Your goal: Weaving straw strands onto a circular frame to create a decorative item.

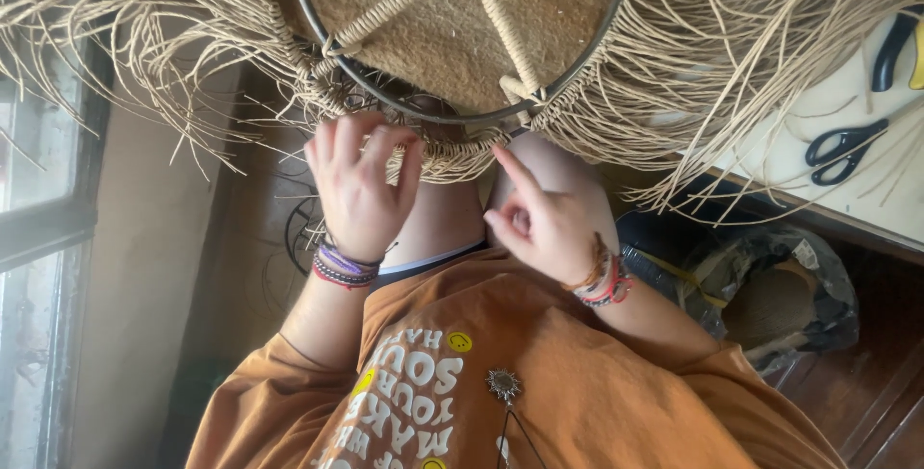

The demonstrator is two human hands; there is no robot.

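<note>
A round dark metal frame [318,26] with cord-wrapped spokes [505,31] rests over my knees, and long pale raffia strands [731,55] hang from its rim all around. My left hand [358,185] curls its fingers over the woven raffia edge [452,156] at the near rim and grips strands there. My right hand [541,224] is beside it, index finger pointing up to the same edge, with thumb and other fingers pinched on a thin strand. Both wrists wear several bracelets.
A white table [847,195] at the right holds black scissors [842,150] and a dark-handled tool [895,46]. Below it a dark plastic bag [770,286] lies on the wooden floor. A window [38,238] is at the left. My orange shirt [539,392] fills the bottom.
</note>
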